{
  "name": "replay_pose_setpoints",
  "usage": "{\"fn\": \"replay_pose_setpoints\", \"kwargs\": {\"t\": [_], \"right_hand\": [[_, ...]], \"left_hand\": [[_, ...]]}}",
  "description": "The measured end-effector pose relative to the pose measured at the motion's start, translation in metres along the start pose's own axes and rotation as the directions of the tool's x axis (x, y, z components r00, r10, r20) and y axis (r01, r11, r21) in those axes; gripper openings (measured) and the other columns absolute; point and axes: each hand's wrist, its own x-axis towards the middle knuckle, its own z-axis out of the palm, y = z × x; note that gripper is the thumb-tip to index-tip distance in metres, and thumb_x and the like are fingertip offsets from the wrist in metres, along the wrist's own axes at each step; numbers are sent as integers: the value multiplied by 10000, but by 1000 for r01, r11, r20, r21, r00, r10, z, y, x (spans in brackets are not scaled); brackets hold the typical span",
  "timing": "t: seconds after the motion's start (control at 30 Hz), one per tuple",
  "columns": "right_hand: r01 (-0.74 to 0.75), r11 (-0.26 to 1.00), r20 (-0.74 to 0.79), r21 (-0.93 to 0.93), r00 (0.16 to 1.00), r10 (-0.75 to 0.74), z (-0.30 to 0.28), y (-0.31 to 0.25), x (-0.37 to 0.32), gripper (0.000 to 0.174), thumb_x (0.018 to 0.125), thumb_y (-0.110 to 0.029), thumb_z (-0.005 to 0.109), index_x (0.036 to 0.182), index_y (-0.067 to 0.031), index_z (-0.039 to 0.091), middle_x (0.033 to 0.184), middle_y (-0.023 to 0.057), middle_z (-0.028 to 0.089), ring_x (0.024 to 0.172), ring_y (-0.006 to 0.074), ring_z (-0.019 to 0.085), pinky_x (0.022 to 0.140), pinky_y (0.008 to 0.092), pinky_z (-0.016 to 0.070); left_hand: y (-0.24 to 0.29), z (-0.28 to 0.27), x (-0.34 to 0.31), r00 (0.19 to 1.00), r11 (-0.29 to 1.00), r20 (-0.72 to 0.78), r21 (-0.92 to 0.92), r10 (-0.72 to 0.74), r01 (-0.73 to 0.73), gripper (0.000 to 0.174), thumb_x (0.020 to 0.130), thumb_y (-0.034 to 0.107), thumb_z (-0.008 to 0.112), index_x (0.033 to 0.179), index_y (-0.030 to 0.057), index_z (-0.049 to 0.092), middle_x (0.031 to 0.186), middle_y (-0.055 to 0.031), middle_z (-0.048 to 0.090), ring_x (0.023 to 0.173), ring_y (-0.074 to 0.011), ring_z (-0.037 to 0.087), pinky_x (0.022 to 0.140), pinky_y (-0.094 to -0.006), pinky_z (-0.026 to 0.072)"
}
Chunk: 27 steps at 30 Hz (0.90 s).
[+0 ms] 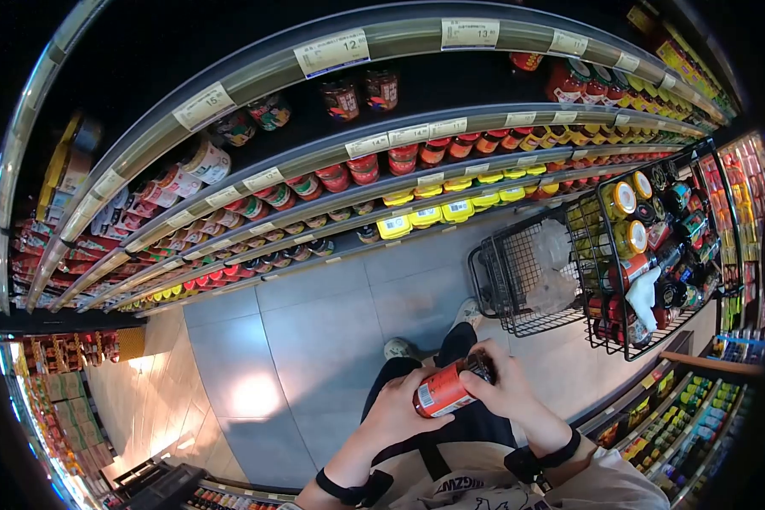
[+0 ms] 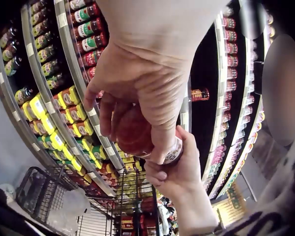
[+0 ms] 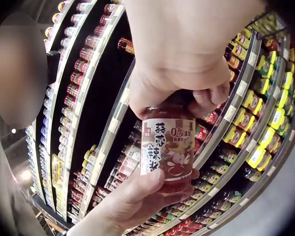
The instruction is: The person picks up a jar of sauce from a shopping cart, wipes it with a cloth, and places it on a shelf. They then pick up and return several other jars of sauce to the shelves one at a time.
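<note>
A glass jar of red chili sauce (image 1: 444, 393) is held in front of the person's lap. My left hand (image 1: 399, 406) grips its lower body, and my right hand (image 1: 508, 384) grips the dark lid end. In the right wrist view the jar (image 3: 171, 147) shows a pale label with large dark characters and "0%". There the right hand (image 3: 182, 64) covers the lid from above, and the left hand (image 3: 132, 196) supports the lower part. From the left wrist view, the jar's red base (image 2: 133, 132) faces the camera between the fingers.
A black wire cart (image 1: 523, 272) stands ahead to the right, with a clear plastic bag (image 1: 548, 263) in it. Beside it, a wire basket (image 1: 599, 255) is packed with jars and bottles. Long curved shelves (image 1: 382, 140) of jars run across the front, above a grey tiled floor (image 1: 314, 314).
</note>
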Motion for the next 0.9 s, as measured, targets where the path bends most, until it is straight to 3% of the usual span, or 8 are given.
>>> {"fn": "replay_pose_setpoints", "kwargs": {"t": [0.33, 0.47, 0.63, 0.73, 0.8, 0.9], "right_hand": [[-124, 990, 23, 66, 992, 123, 10, 15, -2, 436, 810, -376, 694, 1039, -36, 546, 768, 161, 645, 726, 315, 678, 649, 374, 506], [-111, 988, -14, 107, 993, 114, 14, 25, -3, 444, 807, -380, 696, 1034, -30, 547, 760, 157, 642, 711, 306, 671, 642, 368, 502], [-174, 976, -10, 132, 984, 177, 16, 32, -5, 430, 804, -359, 699, 1016, -15, 551, 735, 133, 634, 680, 244, 654, 635, 341, 495], [-89, 987, -78, 134, 992, 100, 20, 38, -5, 413, 804, -344, 696, 1003, -10, 556, 724, 116, 628, 662, 193, 626, 627, 321, 488], [-84, 982, -59, 171, 994, 96, 18, 31, -4, 408, 803, -340, 694, 1000, -8, 565, 720, 103, 626, 655, 166, 603, 630, 312, 485], [-129, 985, -50, 118, 990, 135, 18, 32, -4, 408, 800, -338, 699, 1003, -7, 575, 718, 98, 621, 675, 158, 602, 645, 313, 488]], "left_hand": [[-28, 8, 4, 994, 998, 87, 38, -61, 58, 696, 626, 300, 839, 1198, 46, 532, 1021, -177, 656, 948, -347, 646, 839, -406, 517], [-34, 11, 7, 988, 992, 125, 94, -92, 80, 715, 632, 355, 852, 1206, 65, 540, 1041, -154, 656, 938, -311, 666, 823, -376, 532], [-35, 11, 10, 982, 990, 146, 100, -116, 102, 725, 639, 367, 845, 1218, 65, 531, 1046, -160, 655, 950, -323, 659, 833, -383, 527], [-33, 10, 11, 965, 990, 218, 35, -142, 138, 733, 655, 374, 831, 1239, 60, 516, 1065, -169, 648, 982, -343, 641, 865, -404, 510], [-22, 6, 11, 985, 996, 151, 44, -81, 75, 640, 653, 296, 827, 1169, 53, 538, 959, -179, 663, 886, -348, 659, 789, -399, 528], [-32, 9, 6, 993, 1000, 118, 15, -29, 27, 645, 655, 293, 815, 1182, 55, 528, 957, -174, 665, 885, -347, 660, 795, -402, 527]]}}
